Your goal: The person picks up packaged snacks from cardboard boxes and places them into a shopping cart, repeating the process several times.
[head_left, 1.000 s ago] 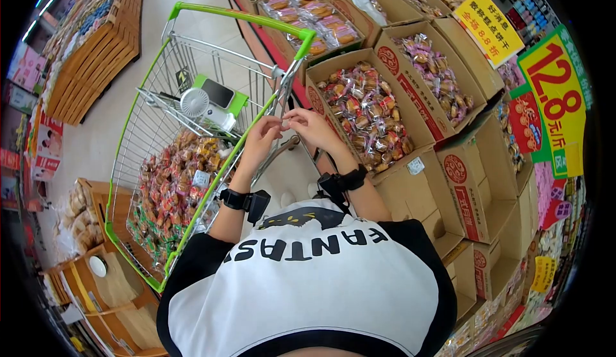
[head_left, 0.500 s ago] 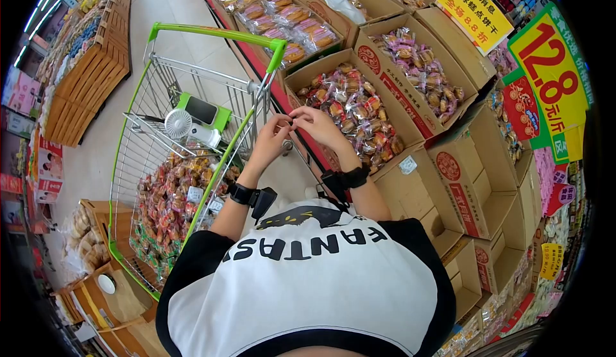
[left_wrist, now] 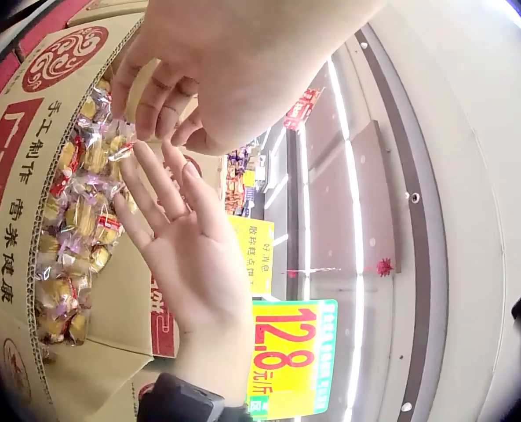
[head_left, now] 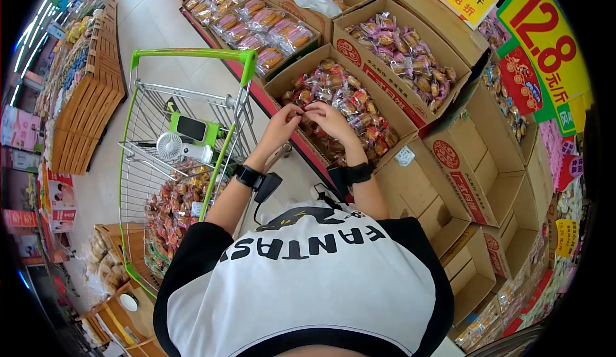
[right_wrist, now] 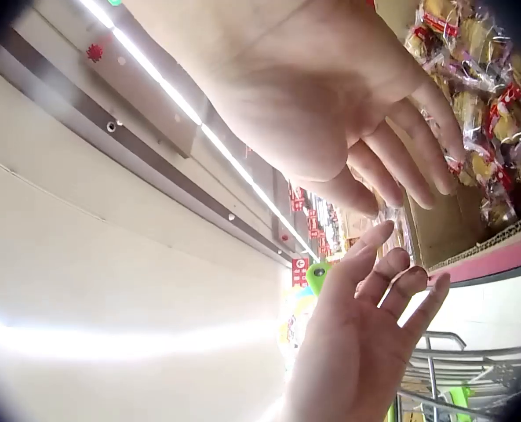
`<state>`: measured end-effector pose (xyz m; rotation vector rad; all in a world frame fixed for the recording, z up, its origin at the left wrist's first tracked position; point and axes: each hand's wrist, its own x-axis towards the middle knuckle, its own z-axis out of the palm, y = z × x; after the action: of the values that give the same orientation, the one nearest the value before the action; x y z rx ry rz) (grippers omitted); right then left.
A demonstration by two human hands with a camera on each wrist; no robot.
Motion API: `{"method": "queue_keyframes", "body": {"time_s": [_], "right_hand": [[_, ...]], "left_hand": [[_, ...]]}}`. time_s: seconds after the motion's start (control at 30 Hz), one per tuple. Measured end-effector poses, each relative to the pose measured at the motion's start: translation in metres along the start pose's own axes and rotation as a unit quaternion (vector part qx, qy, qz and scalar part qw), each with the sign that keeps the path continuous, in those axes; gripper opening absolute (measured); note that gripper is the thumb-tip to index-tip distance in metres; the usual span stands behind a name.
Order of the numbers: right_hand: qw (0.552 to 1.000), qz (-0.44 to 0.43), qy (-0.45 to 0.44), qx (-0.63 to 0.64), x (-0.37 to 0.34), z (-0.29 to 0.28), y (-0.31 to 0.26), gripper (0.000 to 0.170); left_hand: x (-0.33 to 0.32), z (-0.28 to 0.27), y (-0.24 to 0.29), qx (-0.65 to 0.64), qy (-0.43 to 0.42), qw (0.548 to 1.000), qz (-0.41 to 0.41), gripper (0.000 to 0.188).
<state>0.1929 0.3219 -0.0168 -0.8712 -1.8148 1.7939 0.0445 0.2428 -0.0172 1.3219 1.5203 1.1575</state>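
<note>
Both bare hands are held up together in front of the body, fingertips close to one another. In the head view the left hand (head_left: 281, 129) and the right hand (head_left: 330, 123) overlap the near side of a cardboard box of small pastries (head_left: 375, 123) in clear and red wrappers. From the left wrist, the right hand (left_wrist: 194, 259) shows its palm with fingers fairly straight. The right wrist view shows the left hand (right_wrist: 357, 338) with loosely bent fingers. Nothing shows between the fingers of either hand.
On the left stands a shopping cart (head_left: 125, 184) with a green handle, carrying a small white fan (head_left: 169, 145) and a phone (head_left: 191, 128). Wrapped goods (head_left: 176, 209) show beyond its wires. More cardboard boxes line the right, under a 12.8 price sign (head_left: 539, 30).
The view has shifted, so the cart and shelves sit differently. The hands have come from beside the cart to over the near edge of the pastry box, still close together.
</note>
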Motion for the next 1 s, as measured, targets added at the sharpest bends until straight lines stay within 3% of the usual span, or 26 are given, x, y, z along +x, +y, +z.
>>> {"method": "queue_keyframes", "body": {"time_s": [0.07,0.13,0.27,0.33,0.57,0.63,0.77,0.93,1.0], "right_hand": [[0.999,0.044,0.018,-0.004,0.004,-0.011,0.011,0.025],[0.999,0.017,0.047,-0.013,0.006,-0.019,0.022,0.027],[0.997,0.029,0.069,-0.008,-0.001,-0.037,0.022,0.029],[0.995,0.031,0.096,-0.019,-0.001,-0.043,0.022,0.029],[0.991,0.056,0.122,0.028,-0.003,-0.057,0.038,0.028],[0.99,0.065,0.126,0.012,-0.005,-0.059,0.037,0.028],[0.991,0.049,0.121,0.003,-0.003,-0.061,0.045,0.026],[0.99,0.056,0.125,-0.016,-0.001,-0.061,0.051,0.026],[0.99,0.059,0.126,-0.02,-0.002,-0.059,0.047,0.026]], "left_hand": [[0.013,0.004,-0.006,0.009,-0.007,1.0,-0.014,0.015],[0.026,0.008,-0.009,0.138,0.026,0.988,0.059,0.014],[0.049,0.018,-0.017,0.201,0.029,0.976,0.076,0.015],[0.059,0.022,-0.027,0.25,-0.018,0.968,0.025,0.017],[0.09,0.031,-0.079,0.409,-0.138,0.902,-0.013,0.021],[0.093,0.034,-0.083,0.426,-0.181,0.884,-0.064,0.024],[0.088,0.034,-0.084,0.442,-0.224,0.867,-0.062,0.028],[0.08,0.042,-0.069,0.55,-0.267,0.784,-0.108,0.036],[0.079,0.041,-0.067,0.543,-0.278,0.785,-0.107,0.037]]}}
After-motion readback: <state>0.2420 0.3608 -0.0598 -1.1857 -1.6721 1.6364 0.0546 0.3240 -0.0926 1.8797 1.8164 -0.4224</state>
